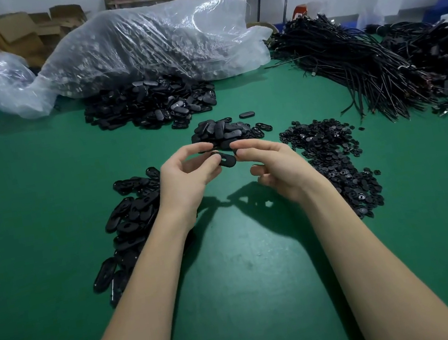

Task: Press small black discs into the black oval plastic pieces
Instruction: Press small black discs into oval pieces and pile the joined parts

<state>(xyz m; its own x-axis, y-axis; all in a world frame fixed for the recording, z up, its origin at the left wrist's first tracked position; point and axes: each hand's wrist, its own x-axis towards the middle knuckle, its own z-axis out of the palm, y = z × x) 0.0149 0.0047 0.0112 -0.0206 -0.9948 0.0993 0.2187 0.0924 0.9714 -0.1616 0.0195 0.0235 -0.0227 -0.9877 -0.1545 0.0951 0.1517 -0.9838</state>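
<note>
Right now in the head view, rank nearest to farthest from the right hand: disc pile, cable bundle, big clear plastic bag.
From the right hand:
1. Pile of small black discs, on the green table just to its right.
2. Bundle of black cables, farther back on the right.
3. Big clear plastic bag, at the far side, back and left.

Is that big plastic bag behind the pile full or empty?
Full: the clear bag bulges with dark parts showing through it, more spilling out at its mouth.

Oval piece partly hidden by fingertips, disc unclear, bagged parts blurred by plastic, forearms cut off below
</note>
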